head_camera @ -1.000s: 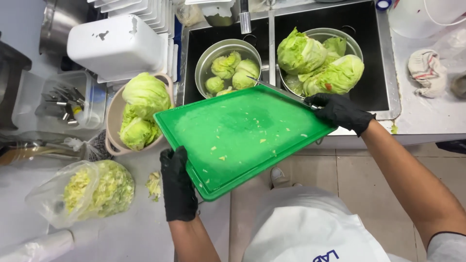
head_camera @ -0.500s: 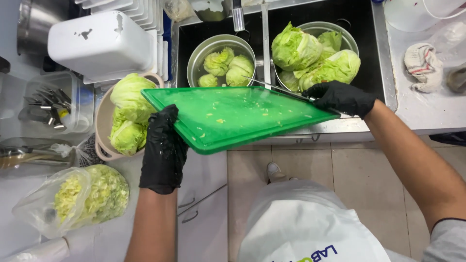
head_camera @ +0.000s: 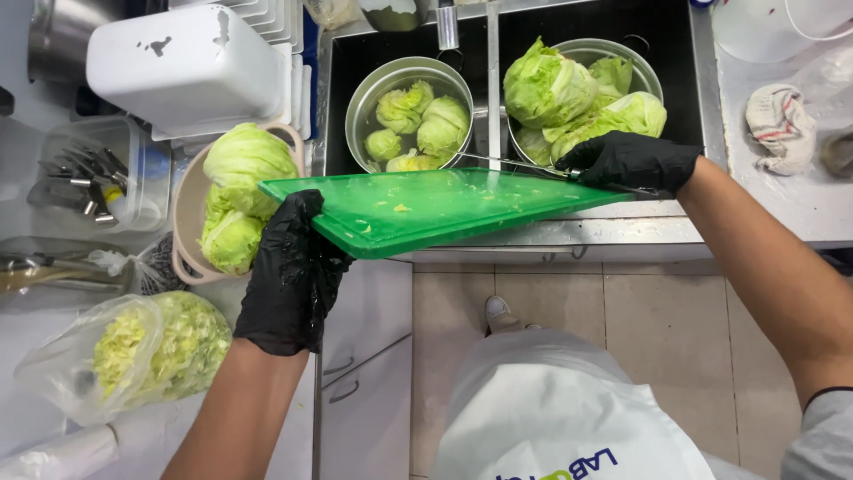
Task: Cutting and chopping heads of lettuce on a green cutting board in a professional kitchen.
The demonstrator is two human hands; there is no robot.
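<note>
Green cutting board (head_camera: 444, 209) is being held level-to-tilted over the sink edge, its far rim pointing toward twelve o'clock. Left hand (head_camera: 289, 276), black-gloved, is clamping the board's corner at eight o'clock; right hand (head_camera: 635, 160), also gloved, is gripping the three o'clock edge together with a thin knife (head_camera: 515, 163) lying across the board. Judging by the lettuce scraps (head_camera: 400, 207) clinging to it, keeping both grips firm and the blade flat, pointing away from the left hand, seems wise near the steel bowl (head_camera: 373, 89).
</note>
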